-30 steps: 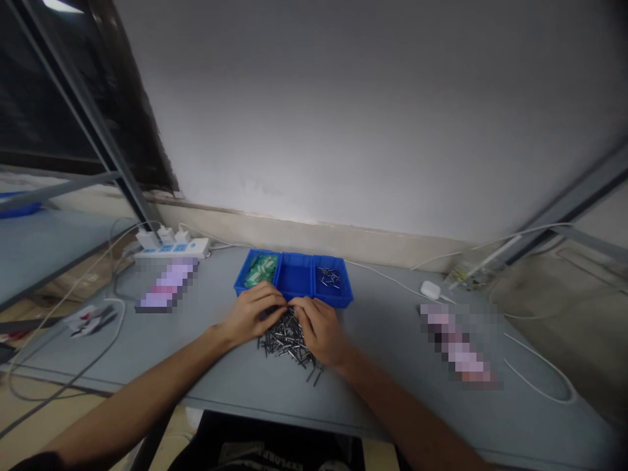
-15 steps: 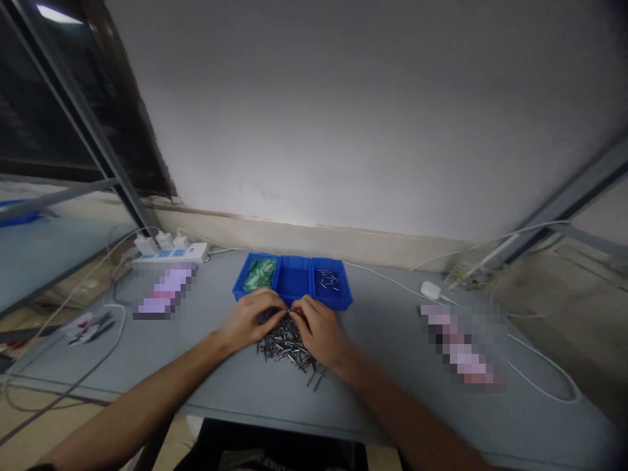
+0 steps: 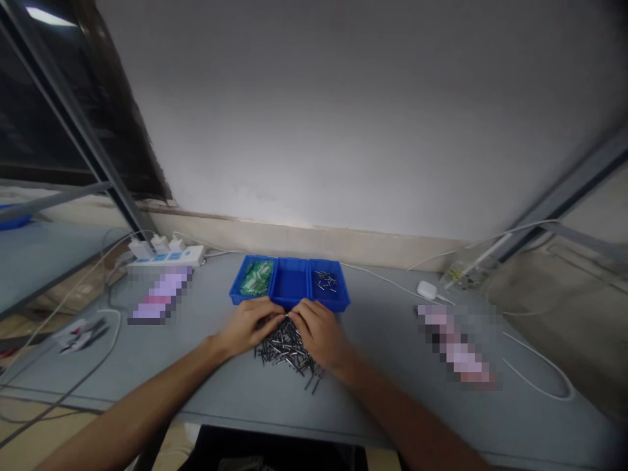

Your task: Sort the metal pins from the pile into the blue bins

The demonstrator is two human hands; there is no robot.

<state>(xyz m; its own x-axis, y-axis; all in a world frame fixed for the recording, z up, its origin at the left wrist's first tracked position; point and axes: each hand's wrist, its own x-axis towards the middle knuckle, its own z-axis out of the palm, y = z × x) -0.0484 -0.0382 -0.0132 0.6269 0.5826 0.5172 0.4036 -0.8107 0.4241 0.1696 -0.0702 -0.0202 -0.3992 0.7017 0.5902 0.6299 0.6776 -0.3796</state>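
My left hand (image 3: pixel 252 325) and my right hand (image 3: pixel 318 332) meet fingertip to fingertip over a pile of thin metal pins (image 3: pixel 284 350). Thumb and fingers are pinched together on each hand; a tiny pale bit shows between them, too small to name. Just beyond the fingers stands a blue three-part tray (image 3: pixel 290 280). Its left compartment holds small green pieces (image 3: pixel 257 277), apparently circuit boards. The middle compartment shows its bare blue floor, and several metal pins (image 3: pixel 324 281) lie scattered in the right one.
At the back left is a white power strip (image 3: pixel 167 255) with plugs, beside a blurred-out flat object (image 3: pixel 161 294). To the right lie a white charger (image 3: pixel 426 290), another blurred-out object (image 3: pixel 456 347) and a looped white cable (image 3: pixel 544 392). Crumpled white wrapping (image 3: pixel 73 335) rests at left.
The view has shifted slightly, so the tray appears a little further left. Both hands stay pinched together over the pile, with only small finger movement.
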